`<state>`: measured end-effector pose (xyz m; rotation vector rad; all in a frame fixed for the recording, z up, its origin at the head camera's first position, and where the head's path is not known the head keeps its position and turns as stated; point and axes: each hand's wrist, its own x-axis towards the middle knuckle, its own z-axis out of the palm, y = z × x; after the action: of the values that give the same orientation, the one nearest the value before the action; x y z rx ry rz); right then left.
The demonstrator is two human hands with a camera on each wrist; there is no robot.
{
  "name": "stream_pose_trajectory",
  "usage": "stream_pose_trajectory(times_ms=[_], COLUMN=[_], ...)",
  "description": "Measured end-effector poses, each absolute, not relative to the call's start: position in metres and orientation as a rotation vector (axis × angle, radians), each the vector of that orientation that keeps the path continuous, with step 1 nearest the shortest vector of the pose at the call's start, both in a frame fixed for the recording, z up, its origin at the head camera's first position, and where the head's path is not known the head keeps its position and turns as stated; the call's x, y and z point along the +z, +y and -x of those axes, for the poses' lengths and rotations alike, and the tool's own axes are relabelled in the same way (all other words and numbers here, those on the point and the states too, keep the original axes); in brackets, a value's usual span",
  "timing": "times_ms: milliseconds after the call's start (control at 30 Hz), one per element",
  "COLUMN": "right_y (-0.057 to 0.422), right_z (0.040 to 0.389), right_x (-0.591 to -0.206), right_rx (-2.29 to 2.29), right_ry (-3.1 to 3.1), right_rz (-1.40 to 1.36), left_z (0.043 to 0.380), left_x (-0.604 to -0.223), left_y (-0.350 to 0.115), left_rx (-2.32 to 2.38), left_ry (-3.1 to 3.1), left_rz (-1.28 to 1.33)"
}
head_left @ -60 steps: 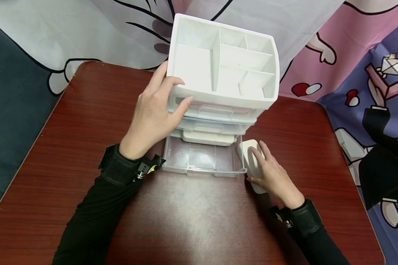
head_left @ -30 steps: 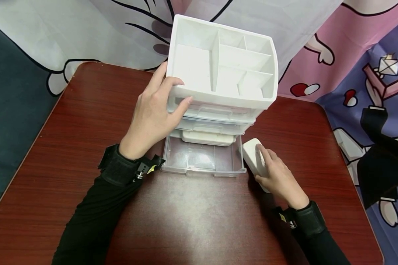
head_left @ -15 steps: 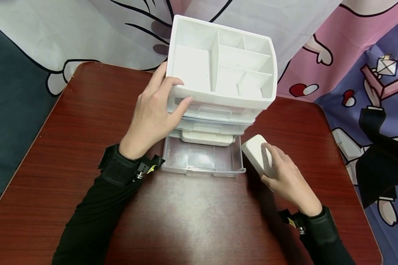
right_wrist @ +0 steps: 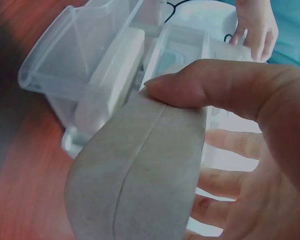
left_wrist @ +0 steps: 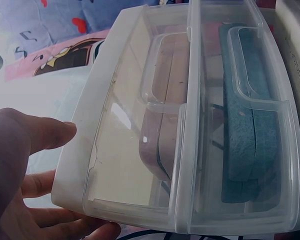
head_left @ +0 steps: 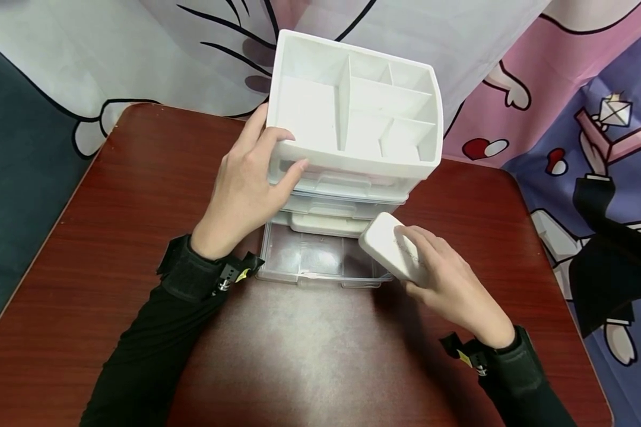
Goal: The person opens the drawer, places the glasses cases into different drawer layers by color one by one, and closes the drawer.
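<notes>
My right hand (head_left: 454, 284) holds a cream-white glasses case (head_left: 392, 246) between thumb and fingers, tilted over the right side of the pulled-out clear bottom drawer (head_left: 320, 277). A seam runs along the glasses case (right_wrist: 135, 165) in the right wrist view. Further back in that drawer lies another cream case (head_left: 328, 225). My left hand (head_left: 246, 178) grips the front left corner of the white drawer organizer (head_left: 352, 155), thumb on its front. Through the closed upper drawers, the left wrist view shows a pinkish case (left_wrist: 162, 120) and a teal case (left_wrist: 240, 120).
The organizer's top tray (head_left: 310, 112) has several compartments. It stands at the back of a reddish-brown wooden table (head_left: 139, 237). A printed cloth (head_left: 139, 47) hangs behind it.
My right hand has lifted the glasses case from the table beside the drawer and moved it left, over the drawer's right side. My left hand has stayed on the organizer.
</notes>
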<state>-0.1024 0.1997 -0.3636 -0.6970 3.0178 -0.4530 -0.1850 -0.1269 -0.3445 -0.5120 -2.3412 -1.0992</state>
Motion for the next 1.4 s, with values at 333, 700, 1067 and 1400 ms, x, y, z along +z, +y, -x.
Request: stream_pose_trajectory(times_ms=[333, 700, 1067, 1400], right_y=[0.180, 0.170, 0.163, 0.156], right_z=[0.112, 0.119, 0.121, 0.126], right_x=[-0.361, -0.362, -0.366, -0.366], right_rx=[-0.428, -0.401, -0.392, -0.410], right_ry=[2.996, 2.971, 2.942, 2.897], right_rz=[0.839, 0.884, 0.927, 0.968], left_z=[0.185, 0.184, 0.182, 0.182], left_x=[-0.345, -0.345, -0.346, -0.346], left_y=[-0.127, -0.129, -0.129, -0.128], left_rx=[-1.097, -1.095, -1.098, -1.094], left_ry=[-2.337, -2.332, -2.337, -2.308], left_rz=[0.517, 0.525, 0.527, 0.542])
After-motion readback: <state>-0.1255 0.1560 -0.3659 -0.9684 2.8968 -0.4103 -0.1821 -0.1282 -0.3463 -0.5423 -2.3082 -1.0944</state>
